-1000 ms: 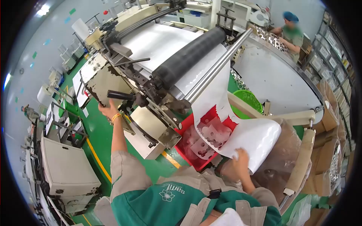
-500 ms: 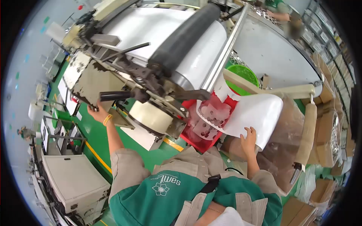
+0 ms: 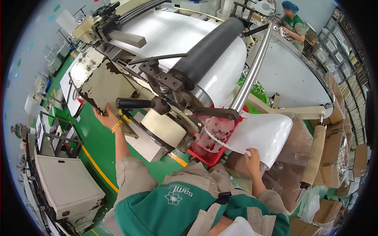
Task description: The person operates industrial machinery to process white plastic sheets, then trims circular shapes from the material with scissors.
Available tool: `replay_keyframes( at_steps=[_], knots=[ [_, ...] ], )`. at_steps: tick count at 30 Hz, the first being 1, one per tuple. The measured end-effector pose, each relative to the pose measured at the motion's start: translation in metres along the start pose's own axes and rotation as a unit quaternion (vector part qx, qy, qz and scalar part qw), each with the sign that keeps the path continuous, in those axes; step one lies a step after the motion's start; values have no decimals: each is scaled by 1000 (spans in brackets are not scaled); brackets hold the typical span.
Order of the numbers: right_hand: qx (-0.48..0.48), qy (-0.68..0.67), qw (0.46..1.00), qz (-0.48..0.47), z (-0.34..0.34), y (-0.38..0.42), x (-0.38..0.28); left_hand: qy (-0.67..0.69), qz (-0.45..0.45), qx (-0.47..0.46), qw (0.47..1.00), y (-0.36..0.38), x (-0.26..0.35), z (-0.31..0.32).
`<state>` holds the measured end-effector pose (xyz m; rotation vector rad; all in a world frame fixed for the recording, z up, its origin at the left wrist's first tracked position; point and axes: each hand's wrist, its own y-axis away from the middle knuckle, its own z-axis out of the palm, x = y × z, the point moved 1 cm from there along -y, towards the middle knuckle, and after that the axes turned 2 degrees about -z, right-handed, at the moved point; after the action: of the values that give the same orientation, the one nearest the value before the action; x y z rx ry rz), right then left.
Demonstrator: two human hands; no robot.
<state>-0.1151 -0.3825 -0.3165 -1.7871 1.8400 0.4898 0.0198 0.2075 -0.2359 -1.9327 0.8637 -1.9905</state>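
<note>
My left hand (image 3: 105,119) rests against the lower corner of a chipped cream machine panel (image 3: 98,80), fingers apart, with its fingertips partly hidden by the edge. At the lower edge of a curved white sheet (image 3: 258,135), my right hand (image 3: 253,161) has its fingers spread, touching or almost touching it. Beside that sheet, a strip with punched holes (image 3: 214,135) hangs into a red crate (image 3: 208,157). A black roller (image 3: 210,49) presses on a white web (image 3: 165,29) above, with a shiny metal bar (image 3: 254,70) alongside. A black-handled lever (image 3: 134,103) juts out above my left hand.
A green basket (image 3: 258,94) stands behind the sheet. To the right are a wrapped roller on an arm (image 3: 315,153) and cardboard boxes (image 3: 330,147). A white cabinet (image 3: 67,179) stands lower left. A co-worker (image 3: 294,25) works at the far table.
The whole view has shifted, showing more of the co-worker. My right hand has lowered slightly along the white sheet's edge. My left hand stays at the panel corner.
</note>
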Motion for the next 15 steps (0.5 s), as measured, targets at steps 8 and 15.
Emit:
replay_keyframes(
  at_steps=[8, 15],
  knots=[
    [-8, -15, 1000, -1, -9, -10, 30, -21, -16, 18, 999, -2, -5, -1],
    [-107, -88, 982, -128, 22, -93, 0, -28, -9, 25, 999, -8, -6, -10]
  ],
)
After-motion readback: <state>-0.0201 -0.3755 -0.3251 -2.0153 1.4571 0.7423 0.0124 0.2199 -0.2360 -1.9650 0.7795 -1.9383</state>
